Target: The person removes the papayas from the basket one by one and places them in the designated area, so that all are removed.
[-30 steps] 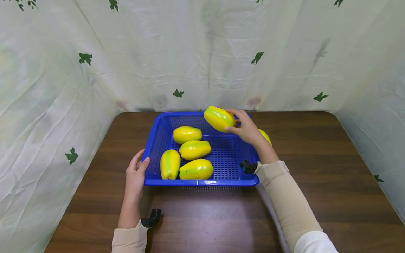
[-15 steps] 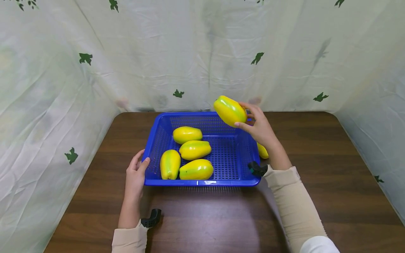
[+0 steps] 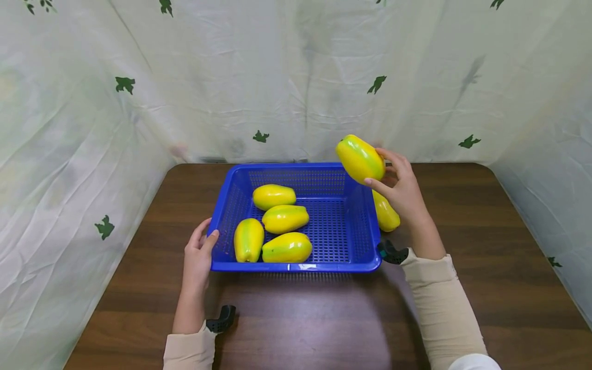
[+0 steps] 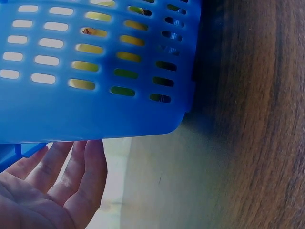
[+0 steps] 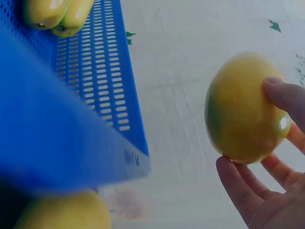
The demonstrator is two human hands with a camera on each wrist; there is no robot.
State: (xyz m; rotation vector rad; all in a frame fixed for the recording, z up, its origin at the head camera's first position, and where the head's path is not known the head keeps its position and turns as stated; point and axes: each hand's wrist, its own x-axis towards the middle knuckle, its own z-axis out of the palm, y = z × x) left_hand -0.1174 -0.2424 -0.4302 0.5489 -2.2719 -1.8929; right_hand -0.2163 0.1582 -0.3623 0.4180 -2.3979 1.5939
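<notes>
My right hand (image 3: 401, 187) grips a yellow papaya (image 3: 361, 159) with green streaks, held up over the back right corner of a blue plastic basket (image 3: 296, 267). In the right wrist view, thumb and fingertips hold this papaya (image 5: 245, 107) near one end. My left hand (image 3: 199, 252) holds the basket's left rim, thumb on top and fingers outside; in the left wrist view the fingers (image 4: 90, 171) reach up to the rim. Several papayas lie in the left half of the basket, among them one near the front (image 3: 287, 247). Another papaya (image 3: 386, 213) lies outside, against the right wall.
The basket stands on a brown wooden table (image 3: 462, 231), near its back edge. A pale cloth (image 3: 296, 77) with green leaf prints hangs behind and at both sides. Black wrist-camera mounts (image 3: 393, 253) stick out from both sleeves.
My right hand has carried the papaya up and to the right, from inside the basket's back to above its right corner. The papaya outside shows more now. The left hand stays put.
</notes>
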